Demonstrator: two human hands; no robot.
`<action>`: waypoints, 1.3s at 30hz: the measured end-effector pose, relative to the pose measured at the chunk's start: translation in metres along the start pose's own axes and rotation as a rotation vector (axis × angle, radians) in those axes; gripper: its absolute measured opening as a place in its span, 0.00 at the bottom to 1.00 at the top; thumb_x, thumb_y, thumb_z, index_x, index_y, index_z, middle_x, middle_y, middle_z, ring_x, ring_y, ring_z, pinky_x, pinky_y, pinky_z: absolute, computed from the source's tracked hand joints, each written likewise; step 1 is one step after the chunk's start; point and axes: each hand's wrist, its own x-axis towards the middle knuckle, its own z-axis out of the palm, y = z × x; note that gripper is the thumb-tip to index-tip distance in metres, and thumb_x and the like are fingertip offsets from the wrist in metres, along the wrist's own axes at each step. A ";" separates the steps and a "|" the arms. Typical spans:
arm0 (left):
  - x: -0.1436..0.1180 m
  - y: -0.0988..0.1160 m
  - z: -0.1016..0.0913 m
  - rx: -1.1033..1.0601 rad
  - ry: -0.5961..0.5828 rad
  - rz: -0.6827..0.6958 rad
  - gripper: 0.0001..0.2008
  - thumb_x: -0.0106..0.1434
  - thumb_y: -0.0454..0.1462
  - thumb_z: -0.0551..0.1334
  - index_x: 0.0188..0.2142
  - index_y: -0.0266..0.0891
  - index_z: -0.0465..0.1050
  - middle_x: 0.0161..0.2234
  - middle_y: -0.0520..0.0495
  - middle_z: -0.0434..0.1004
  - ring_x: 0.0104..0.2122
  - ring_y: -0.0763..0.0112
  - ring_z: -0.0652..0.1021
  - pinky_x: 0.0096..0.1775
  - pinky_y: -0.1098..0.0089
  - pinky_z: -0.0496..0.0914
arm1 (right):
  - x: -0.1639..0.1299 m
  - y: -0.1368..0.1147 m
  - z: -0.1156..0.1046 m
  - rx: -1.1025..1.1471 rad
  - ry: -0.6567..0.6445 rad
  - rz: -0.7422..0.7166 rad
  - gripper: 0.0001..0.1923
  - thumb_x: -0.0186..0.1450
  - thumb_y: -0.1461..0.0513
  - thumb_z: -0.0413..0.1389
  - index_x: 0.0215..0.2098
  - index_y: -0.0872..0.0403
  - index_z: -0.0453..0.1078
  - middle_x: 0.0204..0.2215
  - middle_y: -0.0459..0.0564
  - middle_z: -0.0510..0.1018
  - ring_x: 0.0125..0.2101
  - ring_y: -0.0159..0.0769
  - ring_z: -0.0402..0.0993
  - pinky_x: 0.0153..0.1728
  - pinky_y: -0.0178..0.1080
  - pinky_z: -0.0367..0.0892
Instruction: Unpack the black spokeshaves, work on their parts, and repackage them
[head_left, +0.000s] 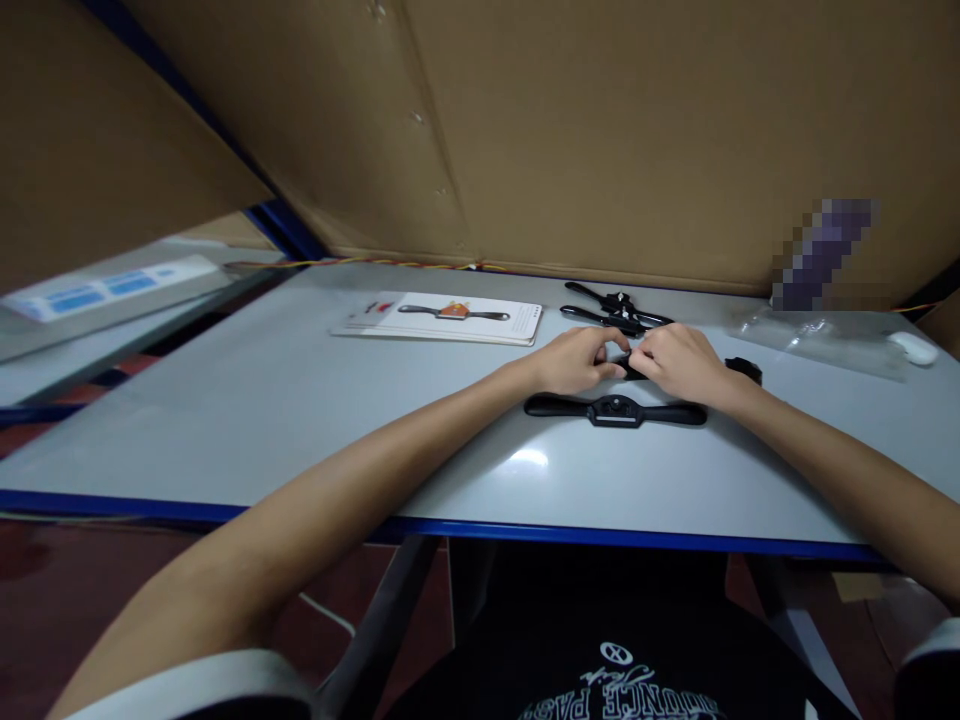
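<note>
Meeting over the tabletop [247, 420], the left hand [577, 362] and right hand [679, 364] crowded around a dark piece [636, 373], probably so that both could reach one small spot. The left thumb and forefinger curved partly apart, and the right fingers curled in tight; I couldn't tell whether either had a firm grip on it. A black two-handled tool [616, 411] lay just in front, handles out sideways, perhaps for easy reach. Similar tools [624, 322] sat beyond the hands, and printed cards [442, 316] off to the left, seemingly out of the way.
</note>
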 end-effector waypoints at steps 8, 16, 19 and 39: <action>-0.004 0.015 0.001 0.157 -0.009 -0.081 0.18 0.67 0.40 0.62 0.55 0.38 0.73 0.33 0.49 0.80 0.34 0.61 0.77 0.39 0.65 0.64 | 0.000 -0.005 -0.001 0.012 -0.003 0.068 0.21 0.71 0.58 0.48 0.32 0.55 0.82 0.31 0.57 0.83 0.29 0.39 0.68 0.31 0.42 0.50; -0.008 0.024 0.002 0.239 -0.027 -0.101 0.19 0.70 0.40 0.59 0.58 0.38 0.70 0.34 0.46 0.83 0.40 0.54 0.81 0.41 0.63 0.67 | 0.001 0.000 0.005 0.115 0.022 0.067 0.19 0.67 0.57 0.50 0.27 0.54 0.79 0.24 0.52 0.76 0.26 0.36 0.59 0.29 0.41 0.48; -0.008 0.023 0.004 0.250 -0.018 -0.100 0.19 0.70 0.40 0.60 0.58 0.38 0.71 0.34 0.46 0.83 0.41 0.53 0.81 0.42 0.62 0.68 | 0.002 0.001 0.005 0.120 0.022 0.069 0.18 0.67 0.58 0.50 0.25 0.54 0.78 0.23 0.51 0.75 0.25 0.36 0.57 0.29 0.41 0.48; -0.002 -0.028 -0.019 0.420 0.149 0.053 0.20 0.73 0.43 0.59 0.59 0.37 0.77 0.49 0.36 0.77 0.50 0.51 0.76 0.52 0.57 0.69 | -0.023 0.076 -0.041 0.315 0.245 0.161 0.20 0.70 0.52 0.53 0.23 0.50 0.66 0.18 0.44 0.65 0.24 0.35 0.61 0.31 0.42 0.56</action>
